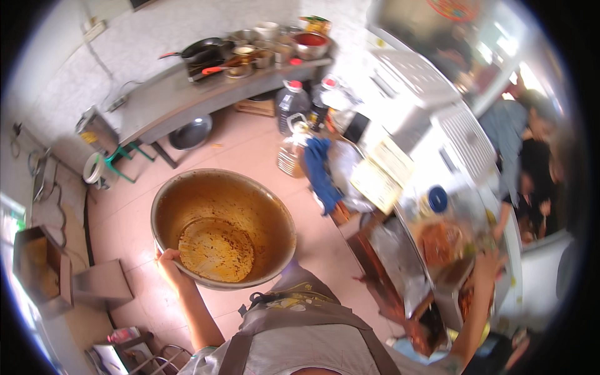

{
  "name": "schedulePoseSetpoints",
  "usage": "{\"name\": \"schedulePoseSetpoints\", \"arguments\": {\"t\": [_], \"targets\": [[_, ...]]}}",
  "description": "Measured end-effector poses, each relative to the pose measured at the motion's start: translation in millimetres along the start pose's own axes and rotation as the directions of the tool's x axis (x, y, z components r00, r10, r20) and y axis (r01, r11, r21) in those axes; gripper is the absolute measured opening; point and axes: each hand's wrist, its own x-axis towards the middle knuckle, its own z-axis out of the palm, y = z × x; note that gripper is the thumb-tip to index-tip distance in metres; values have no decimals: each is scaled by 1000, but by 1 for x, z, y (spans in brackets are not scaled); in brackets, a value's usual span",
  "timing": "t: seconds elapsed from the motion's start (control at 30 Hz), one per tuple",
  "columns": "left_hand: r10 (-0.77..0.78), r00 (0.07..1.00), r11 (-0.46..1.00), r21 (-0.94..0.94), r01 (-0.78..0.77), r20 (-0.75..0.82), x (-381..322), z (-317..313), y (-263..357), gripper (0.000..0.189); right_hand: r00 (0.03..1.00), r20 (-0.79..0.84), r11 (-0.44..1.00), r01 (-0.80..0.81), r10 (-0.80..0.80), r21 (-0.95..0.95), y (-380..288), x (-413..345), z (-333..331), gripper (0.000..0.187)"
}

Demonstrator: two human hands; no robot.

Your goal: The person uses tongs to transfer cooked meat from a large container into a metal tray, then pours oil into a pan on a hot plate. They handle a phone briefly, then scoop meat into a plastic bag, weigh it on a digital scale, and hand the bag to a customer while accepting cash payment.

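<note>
My left hand (169, 266) grips the near-left rim of a large, deep metal basin (269, 211), thumb over the edge. The basin is tilted towards me; orange-brown oily residue and dark specks coat its inside, and it holds no other food. My right hand (488, 263) is stretched out over the counter at the right, by a rectangular metal container (452, 295) of reddish food. Its fingers are blurred, and I cannot tell whether they hold anything. Beside it lies orange-red food in clear plastic (438, 241). A jar with a blue lid (437, 199) stands farther back.
Another person's arm (504, 218) reaches in near my right hand. A steel table (159, 101) with pans and bowls runs along the wall. Large bottles (291, 105) and a blue cloth (321, 171) are ahead right. An open cardboard box (61, 276) is at left.
</note>
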Motion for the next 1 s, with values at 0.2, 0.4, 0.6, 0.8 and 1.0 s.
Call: {"name": "schedulePoseSetpoints", "arguments": {"t": [0.2, 0.4, 0.6, 0.8, 1.0], "targets": [[110, 989, 992, 75, -102, -104, 108, 64, 16, 49, 962, -121, 724, 263, -243, 637, -157, 17, -49, 31], [301, 879, 947, 5, -322, -368, 246, 127, 41, 36, 446, 112, 382, 578, -888, 721, -380, 94, -23, 37], [192, 813, 947, -115, -301, -549, 448, 207, 65, 33, 155, 211, 262, 545, -965, 796, -570, 113, -2, 34], [266, 832, 899, -186, -397, -487, 747, 280, 42, 33, 272, 504, 567, 258, -820, 783, -712, 141, -37, 37], [104, 988, 981, -150, -120, -115, 987, 243, -40, 48, 348, 636, 684, 18, -689, 730, -800, 149, -55, 47]]}}
